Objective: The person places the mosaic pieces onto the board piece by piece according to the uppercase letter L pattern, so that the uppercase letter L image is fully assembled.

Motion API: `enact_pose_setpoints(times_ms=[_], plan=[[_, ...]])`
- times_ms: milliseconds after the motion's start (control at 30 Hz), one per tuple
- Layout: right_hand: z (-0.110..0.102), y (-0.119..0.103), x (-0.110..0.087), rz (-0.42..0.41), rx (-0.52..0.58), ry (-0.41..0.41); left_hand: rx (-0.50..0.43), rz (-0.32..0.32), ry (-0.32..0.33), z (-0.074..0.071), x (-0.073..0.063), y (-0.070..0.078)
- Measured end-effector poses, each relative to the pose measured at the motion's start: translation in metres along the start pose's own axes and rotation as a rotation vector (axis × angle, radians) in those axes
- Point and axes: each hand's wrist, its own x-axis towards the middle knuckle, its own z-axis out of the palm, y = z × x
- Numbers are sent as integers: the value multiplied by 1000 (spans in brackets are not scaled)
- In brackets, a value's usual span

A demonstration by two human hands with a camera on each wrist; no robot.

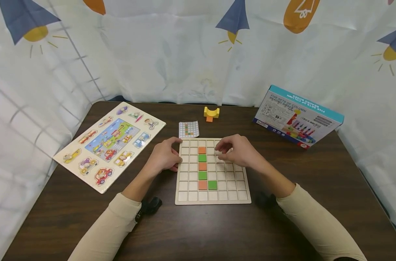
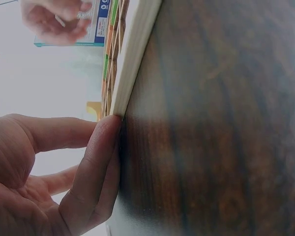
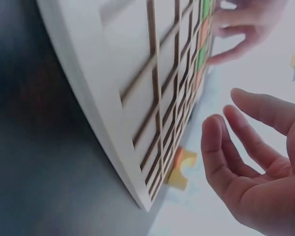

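Observation:
A wooden grid board [image 1: 192, 196] lies on the table, with several orange and green square tiles in one column. One more green tile [image 1: 212, 185] sits beside the column's lowest tile, an orange one [image 1: 202, 185]. My left hand [image 1: 166, 156] touches the board's left edge with its fingertips; the left wrist view shows them right at the pale rim [image 2: 132, 64]. Above the board's upper right squares hovers my right hand [image 1: 240, 150], fingers loosely bent. In the right wrist view its thumb and fingers stand apart with nothing between them.
Behind the board lies a small card [image 1: 188, 129] with a coloured grid pattern. A yellow arched block [image 1: 211, 112] and an orange piece [image 1: 209, 119] sit farther back. At left is a vehicle picture puzzle [image 1: 119, 143]; a beaded-columns box [image 1: 297, 116] stands back right.

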Motion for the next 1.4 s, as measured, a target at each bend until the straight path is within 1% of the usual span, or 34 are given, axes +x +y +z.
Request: enact_pose_setpoints(times_ms=[233, 367, 500, 700, 867, 967, 1233, 1400], plan=[[-12, 9, 39, 19, -12, 73, -12, 6, -6, -2, 1, -1], [-15, 14, 59, 49, 21, 112, -22, 2, -10, -1, 2, -2], [-16, 18, 76, 86, 40, 144, -26, -1, -12, 0, 3, -2], [-15, 21, 97, 124, 49, 159, -25, -4, -7, 0, 3, -2], [-13, 20, 109, 175, 35, 172, -31, -5, -6, 0, 2, -3], [-13, 18, 113, 189, 32, 177, -31, -3, -4, 0, 2, -3], [-12, 16, 120, 204, 18, 175, -21, -10, -5, 0, 1, -1], [-9, 17, 123, 183, 7, 188, -26, -14, -5, 0, 1, -1]])
